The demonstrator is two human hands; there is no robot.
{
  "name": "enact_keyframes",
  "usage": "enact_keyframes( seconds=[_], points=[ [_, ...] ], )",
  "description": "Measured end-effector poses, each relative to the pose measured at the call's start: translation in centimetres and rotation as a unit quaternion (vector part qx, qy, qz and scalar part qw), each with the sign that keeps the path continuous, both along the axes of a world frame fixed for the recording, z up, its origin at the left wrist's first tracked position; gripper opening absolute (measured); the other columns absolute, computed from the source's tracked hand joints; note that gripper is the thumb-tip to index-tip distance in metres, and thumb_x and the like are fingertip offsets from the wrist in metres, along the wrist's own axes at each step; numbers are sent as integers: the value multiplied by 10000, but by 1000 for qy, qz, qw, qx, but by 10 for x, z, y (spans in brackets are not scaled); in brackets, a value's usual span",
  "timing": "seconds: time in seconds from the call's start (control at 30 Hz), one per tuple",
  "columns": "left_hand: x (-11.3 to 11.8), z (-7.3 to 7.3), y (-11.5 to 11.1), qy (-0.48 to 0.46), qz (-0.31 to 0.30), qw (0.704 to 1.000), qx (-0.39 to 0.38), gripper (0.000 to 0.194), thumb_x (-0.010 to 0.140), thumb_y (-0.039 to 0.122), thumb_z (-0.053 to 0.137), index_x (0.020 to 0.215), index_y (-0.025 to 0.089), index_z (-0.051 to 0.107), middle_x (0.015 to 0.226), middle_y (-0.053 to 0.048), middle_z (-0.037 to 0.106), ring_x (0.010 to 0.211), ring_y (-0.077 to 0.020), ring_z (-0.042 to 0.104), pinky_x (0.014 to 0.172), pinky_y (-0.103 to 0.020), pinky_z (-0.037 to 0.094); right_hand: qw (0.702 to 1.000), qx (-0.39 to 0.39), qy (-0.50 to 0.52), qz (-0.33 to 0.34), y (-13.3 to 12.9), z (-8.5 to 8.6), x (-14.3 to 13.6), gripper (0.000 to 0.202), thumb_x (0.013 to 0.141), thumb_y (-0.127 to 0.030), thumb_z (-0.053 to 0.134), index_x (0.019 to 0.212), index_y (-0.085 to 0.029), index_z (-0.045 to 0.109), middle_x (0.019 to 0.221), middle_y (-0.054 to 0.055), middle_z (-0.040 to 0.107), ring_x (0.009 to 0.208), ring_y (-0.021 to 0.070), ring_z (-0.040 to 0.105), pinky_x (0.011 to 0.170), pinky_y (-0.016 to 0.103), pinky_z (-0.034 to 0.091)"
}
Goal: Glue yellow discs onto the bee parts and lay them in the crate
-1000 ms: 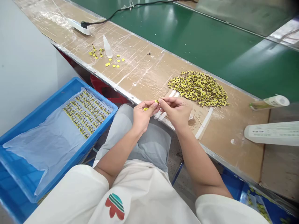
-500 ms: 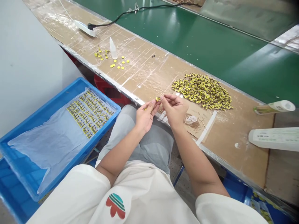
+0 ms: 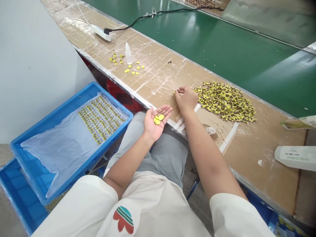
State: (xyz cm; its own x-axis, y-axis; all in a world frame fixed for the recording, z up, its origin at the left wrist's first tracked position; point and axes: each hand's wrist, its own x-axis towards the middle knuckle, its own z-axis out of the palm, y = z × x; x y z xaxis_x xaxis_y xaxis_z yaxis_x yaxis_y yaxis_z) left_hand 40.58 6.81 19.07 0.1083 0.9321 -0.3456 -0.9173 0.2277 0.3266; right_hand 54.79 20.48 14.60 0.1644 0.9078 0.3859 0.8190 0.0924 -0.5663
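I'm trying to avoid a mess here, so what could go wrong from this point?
The left hand is open, palm up, with loose yellow discs on it; a tilt could drop some. The right hand is close beside the heaped yellow-and-dark pieces, so a careless brush might scatter a few. The slim white bottle stands upright near other discs and might tip onto them if bumped.

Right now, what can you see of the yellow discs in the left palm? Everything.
The yellow discs are small, round, flat and bright yellow, with plain, smooth-looking faces; the material is unclear. Several lie loose in a cluster, some overlapping, so the exact count is hard to tell. They rest on the upturned palm of the left hand, its fingers open, near the table's edge.
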Motion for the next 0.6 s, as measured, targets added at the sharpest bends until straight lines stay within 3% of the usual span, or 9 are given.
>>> enact_keyframes(
  seconds=[0.23,0.37,0.47,0.6],
  points=[
    [-1,2,0,-4,2,1000,-26,426,894,353,417,1010,40,681,1221,-211,650,1276,-278,532,1042,-362,443,999,-7,-48,-10,0,-3,-2,309,838,-379,561,1081,-210,652,980,54,733,946,264,672,884,400,480],
    [0,-2,2,5,-1,1000,-12,416,891,352,420,963,37,682,1200,-211,659,1250,-282,555,1034,-355,449,999,6,-50,-21,-9,10,1,331,853,-398,553,1105,-202,641,1045,72,717,922,262,670,885,414,481],
    [1,-3,4,12,3,1000,-18,406,889,349,421,945,42,681,1181,-206,667,1222,-273,578,1017,-344,462,999,42,15,3,-36,29,1,314,888,-402,515,1085,-195,646,1001,69,718,789,207,669,847,376,497],
    [1,-3,4,14,-2,1000,-19,404,896,349,409,955,61,687,1115,-178,696,1166,-240,614,969,-322,495,982,22,124,142,-94,47,-3,313,860,-436,586,1071,-223,677,942,39,722,660,142,625,684,289,510]
  ],
)
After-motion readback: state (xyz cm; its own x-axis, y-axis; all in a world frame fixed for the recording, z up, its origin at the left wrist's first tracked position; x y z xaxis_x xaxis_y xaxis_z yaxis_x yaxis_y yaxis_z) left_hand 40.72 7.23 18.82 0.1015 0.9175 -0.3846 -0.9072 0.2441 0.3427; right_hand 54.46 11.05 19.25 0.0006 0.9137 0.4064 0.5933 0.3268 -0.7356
